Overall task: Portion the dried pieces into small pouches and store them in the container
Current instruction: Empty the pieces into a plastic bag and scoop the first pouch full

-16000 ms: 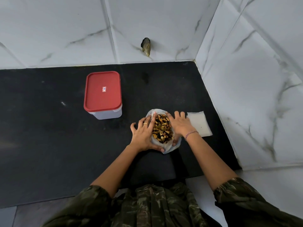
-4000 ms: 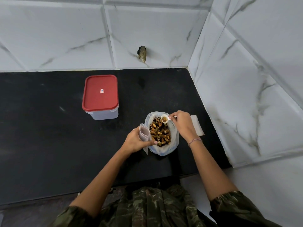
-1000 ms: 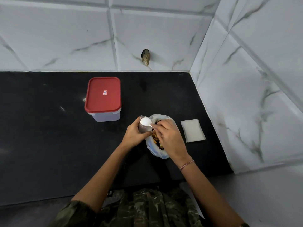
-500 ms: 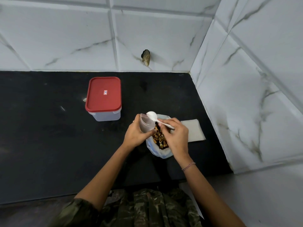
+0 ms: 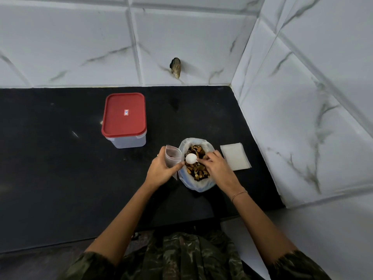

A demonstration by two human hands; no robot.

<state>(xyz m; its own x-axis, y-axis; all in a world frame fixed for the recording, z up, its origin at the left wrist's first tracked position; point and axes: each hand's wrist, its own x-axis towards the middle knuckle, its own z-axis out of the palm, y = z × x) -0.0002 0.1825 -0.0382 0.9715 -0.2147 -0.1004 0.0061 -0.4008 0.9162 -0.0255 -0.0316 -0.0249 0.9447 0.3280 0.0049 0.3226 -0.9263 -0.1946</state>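
Gripped with the left hand point(image 5: 161, 170), in the head view, a small clear pouch point(image 5: 172, 157): fingers curled round it, thumb across the front, mouth held up and gaping, just left of the bag point(image 5: 199, 183). Pinched with the right hand point(image 5: 216, 166) the handle of a white spoon point(image 5: 191, 158), bowl poised over the dried pieces point(image 5: 196, 170) near the bag's left rim, close beside the pouch. Showed only plain white on the spoon; could not tell any load on it. Kept the bag standing open on the black counter point(image 5: 60, 178), between both hands. Left the container point(image 5: 125, 141) well apart at the back left, red lid point(image 5: 124, 115) on. Left a flat stack of spare pouches point(image 5: 235, 159) just right of the bag.

Judged as the scooping step, with nothing yet stored. Called for dipping deep enough to take a full spoonful, lifting it level, and tipping it right inside the pouch mouth. Called also for keeping the pouch wide and close over the bag, so as to catch strays in the bag rather than on the counter.
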